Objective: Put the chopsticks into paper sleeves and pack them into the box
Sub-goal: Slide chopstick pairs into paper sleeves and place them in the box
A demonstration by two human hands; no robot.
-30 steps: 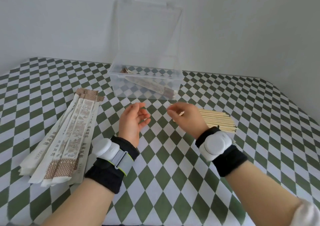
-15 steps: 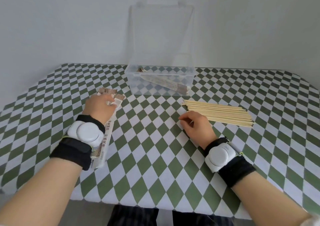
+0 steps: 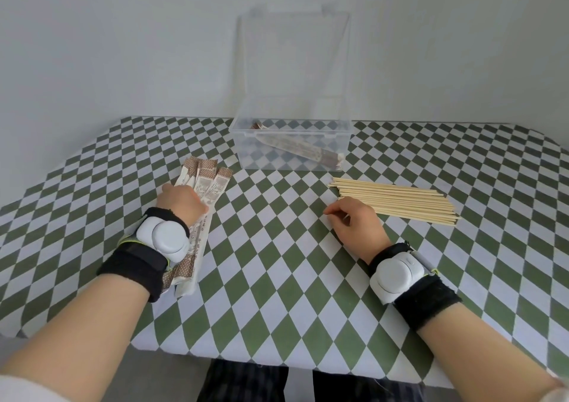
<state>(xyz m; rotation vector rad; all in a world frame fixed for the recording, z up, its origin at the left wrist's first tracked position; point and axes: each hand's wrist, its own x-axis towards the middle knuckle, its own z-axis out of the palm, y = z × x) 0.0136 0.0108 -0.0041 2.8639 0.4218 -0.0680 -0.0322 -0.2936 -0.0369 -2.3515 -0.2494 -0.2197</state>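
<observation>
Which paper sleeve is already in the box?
The sleeve lying diagonally inside the clear box. The other sleeves sit in a stack under the left hand, outside the box.

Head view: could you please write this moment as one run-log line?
left hand on paper sleeves, grip hidden | right hand curled beside chopsticks, hold unclear | box open, sleeved pair inside

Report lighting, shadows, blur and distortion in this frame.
Head view: soft, even light, faint shadows under the left hand and right hand; no harsh glare on the clear box, its raised lid hazy against the wall; wide-angle stretch toward the corners; slight overall softness, print on the paper sleeves illegible.
</observation>
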